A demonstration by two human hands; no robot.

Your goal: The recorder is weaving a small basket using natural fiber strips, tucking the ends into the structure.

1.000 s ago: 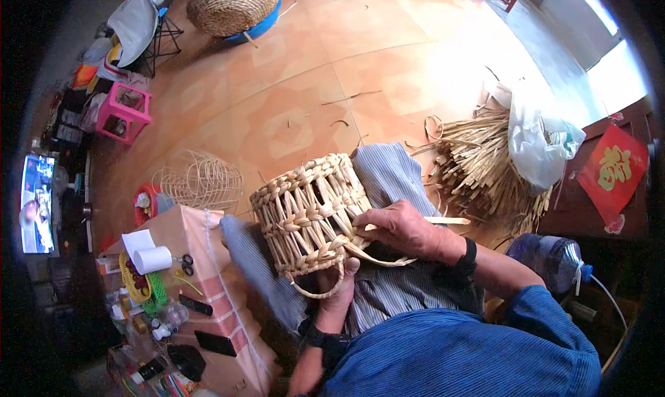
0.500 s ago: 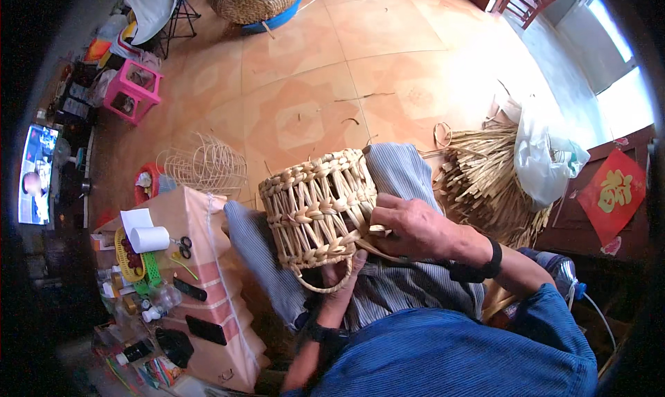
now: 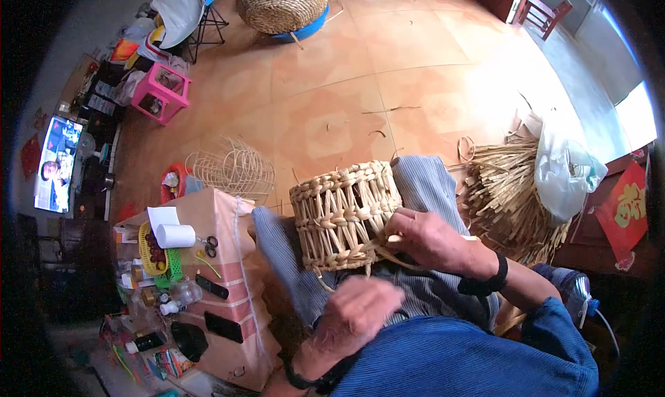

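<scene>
A round openwork basket [image 3: 343,217], woven from pale dried plant strands with braided bands, rests tilted on my lap over grey striped trousers [image 3: 280,258]. My right hand [image 3: 440,241] is at the basket's lower right edge, its thumb and fingers closed on a flat strand [image 3: 400,261] that runs along that edge. Just below the basket, my left hand [image 3: 360,310] is lifted off it and smeared by motion, so its fingers are unclear. Part of a loop handle [image 3: 323,280] shows above the left hand; the rest is hidden.
To the left, a cloth-covered table [image 3: 228,258] bears scissors [image 3: 208,246], a paper roll [image 3: 175,235] and a phone [image 3: 223,326]. A bundle of dried strands [image 3: 506,182] with a plastic bag [image 3: 564,175] lies right. Farther off are a pink stool [image 3: 161,95] and a large basket [image 3: 280,5].
My left hand has come out from beneath the basket's handle, toward me. My right hand stays at the edge with the strand. The whole view has shifted, with the scene lying farther right.
</scene>
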